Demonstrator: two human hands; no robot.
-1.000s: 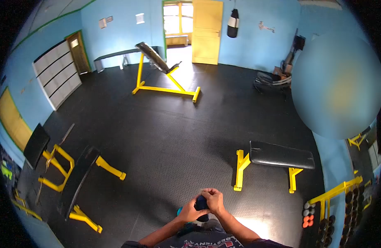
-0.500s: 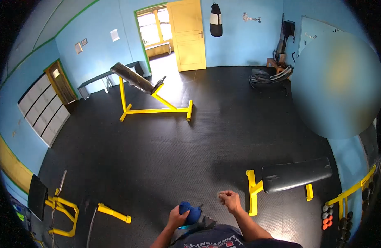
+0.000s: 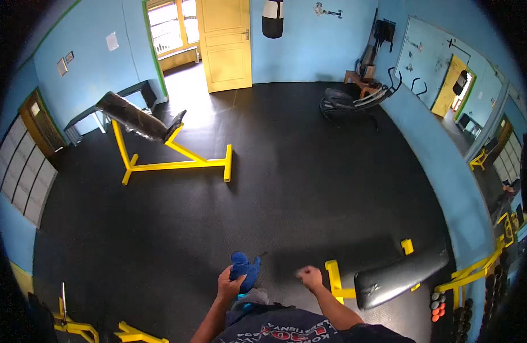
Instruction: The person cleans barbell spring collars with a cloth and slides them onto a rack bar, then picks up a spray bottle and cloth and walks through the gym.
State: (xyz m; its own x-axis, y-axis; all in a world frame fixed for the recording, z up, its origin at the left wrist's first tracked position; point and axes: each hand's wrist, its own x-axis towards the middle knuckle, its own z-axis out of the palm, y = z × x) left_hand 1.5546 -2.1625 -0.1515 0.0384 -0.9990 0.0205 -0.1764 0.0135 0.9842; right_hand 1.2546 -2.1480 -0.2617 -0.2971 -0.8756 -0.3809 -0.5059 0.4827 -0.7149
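My left hand [image 3: 230, 282], low in the middle of the view, is closed around a blue cloth item [image 3: 245, 271] held in front of my dark shirt. A thin dark bit sticks out to the right of the cloth. My right hand [image 3: 311, 276] is to the right, apart from the cloth, with its fingers curled together; a small blurred thing at its fingertips is too unclear to name. A greyish item [image 3: 255, 295] lies just below the cloth, against my body.
A flat black bench [image 3: 400, 277] stands close on my right, with dumbbells [image 3: 438, 307] beyond it. An inclined bench with a yellow frame [image 3: 178, 166] is ahead on the left. Exercise equipment [image 3: 358, 102] stands at the back right; a punching bag [image 3: 272, 19] hangs by the yellow door [image 3: 224, 46].
My hands were together on the dark cloth, then parted, my right hand moving away to the right. The blue cloth stayed in my left hand. The view has turned right.
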